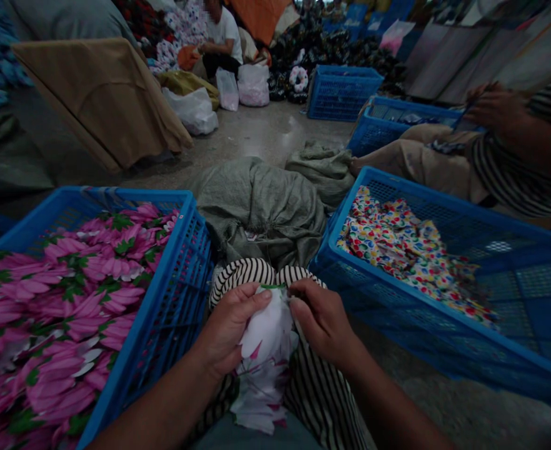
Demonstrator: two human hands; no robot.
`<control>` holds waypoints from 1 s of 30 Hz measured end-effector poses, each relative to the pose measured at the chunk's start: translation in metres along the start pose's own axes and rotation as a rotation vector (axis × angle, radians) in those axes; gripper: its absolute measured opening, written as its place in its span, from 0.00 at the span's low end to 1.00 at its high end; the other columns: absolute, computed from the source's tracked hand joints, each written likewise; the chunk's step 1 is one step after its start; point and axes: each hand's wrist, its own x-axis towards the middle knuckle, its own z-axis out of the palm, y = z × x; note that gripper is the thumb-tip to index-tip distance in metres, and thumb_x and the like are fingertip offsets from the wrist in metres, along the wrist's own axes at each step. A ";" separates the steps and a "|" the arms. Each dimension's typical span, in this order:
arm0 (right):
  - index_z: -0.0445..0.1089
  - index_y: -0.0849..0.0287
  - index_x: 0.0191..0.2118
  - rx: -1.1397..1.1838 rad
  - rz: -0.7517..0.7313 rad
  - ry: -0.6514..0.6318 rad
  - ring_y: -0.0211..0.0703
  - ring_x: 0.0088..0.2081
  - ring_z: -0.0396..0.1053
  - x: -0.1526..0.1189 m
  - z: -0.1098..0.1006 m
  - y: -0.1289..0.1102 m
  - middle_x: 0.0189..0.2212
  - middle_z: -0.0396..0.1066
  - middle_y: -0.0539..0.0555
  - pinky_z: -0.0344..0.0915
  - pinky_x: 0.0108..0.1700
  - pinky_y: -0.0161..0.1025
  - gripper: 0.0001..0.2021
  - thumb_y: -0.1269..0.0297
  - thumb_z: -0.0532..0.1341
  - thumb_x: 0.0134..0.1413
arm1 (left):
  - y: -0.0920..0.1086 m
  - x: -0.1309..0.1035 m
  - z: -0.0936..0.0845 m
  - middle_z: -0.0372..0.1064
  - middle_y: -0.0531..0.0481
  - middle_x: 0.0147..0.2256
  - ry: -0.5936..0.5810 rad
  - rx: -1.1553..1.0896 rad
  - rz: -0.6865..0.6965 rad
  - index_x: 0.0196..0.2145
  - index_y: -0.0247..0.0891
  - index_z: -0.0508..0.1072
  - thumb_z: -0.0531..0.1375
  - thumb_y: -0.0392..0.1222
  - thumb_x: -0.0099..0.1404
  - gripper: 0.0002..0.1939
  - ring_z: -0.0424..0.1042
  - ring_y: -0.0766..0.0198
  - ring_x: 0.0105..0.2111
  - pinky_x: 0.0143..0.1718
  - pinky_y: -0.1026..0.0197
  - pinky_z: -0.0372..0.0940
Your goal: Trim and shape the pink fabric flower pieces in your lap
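Over my lap, in striped cloth, I hold a white fabric flower piece with pink tips and some green at its top edge. My left hand pinches its upper left side, thumb lying on top. At the upper right edge, my right hand has its fingers closed on the same piece; what the fingertips grip exactly is too small to make out. The lower petals hang down toward my waist. To the left, pink fabric flowers with green leaves fill a blue crate.
At right, another blue crate holds colourful patterned fabric pieces. Grey-green sacks lie ahead of my knees. A co-worker in stripes sits at right; another person sits far back. A cloth-covered board stands left.
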 end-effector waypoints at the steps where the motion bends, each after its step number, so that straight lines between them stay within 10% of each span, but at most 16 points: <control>1: 0.64 0.59 0.34 -0.041 -0.002 -0.004 0.39 0.26 0.61 0.000 0.000 0.000 0.24 0.64 0.51 0.54 0.28 0.35 0.08 0.64 0.50 0.56 | -0.001 0.000 0.001 0.69 0.51 0.20 0.002 -0.006 -0.004 0.27 0.32 0.71 0.63 0.36 0.51 0.06 0.67 0.69 0.19 0.23 0.67 0.61; 16: 0.67 0.60 0.33 -0.144 -0.093 0.033 0.38 0.24 0.61 0.002 0.001 0.008 0.21 0.65 0.51 0.54 0.26 0.35 0.09 0.64 0.51 0.56 | -0.006 -0.003 0.004 0.69 0.52 0.20 -0.018 0.021 0.001 0.26 0.33 0.70 0.65 0.38 0.50 0.07 0.66 0.69 0.19 0.21 0.69 0.59; 25: 0.65 0.59 0.37 0.663 0.323 0.287 0.34 0.18 0.50 -0.002 0.023 0.010 0.19 0.53 0.46 0.48 0.19 0.31 0.15 0.52 0.49 0.56 | -0.006 -0.004 0.003 0.70 0.51 0.20 -0.039 -0.006 -0.021 0.26 0.32 0.71 0.63 0.36 0.51 0.05 0.66 0.70 0.18 0.21 0.69 0.60; 30: 0.63 0.58 0.30 0.752 0.364 0.141 0.34 0.20 0.52 0.002 0.024 0.010 0.20 0.56 0.46 0.51 0.21 0.30 0.12 0.54 0.59 0.47 | -0.007 -0.003 0.001 0.69 0.51 0.21 -0.053 0.116 -0.007 0.27 0.33 0.70 0.64 0.38 0.49 0.08 0.66 0.70 0.19 0.20 0.69 0.59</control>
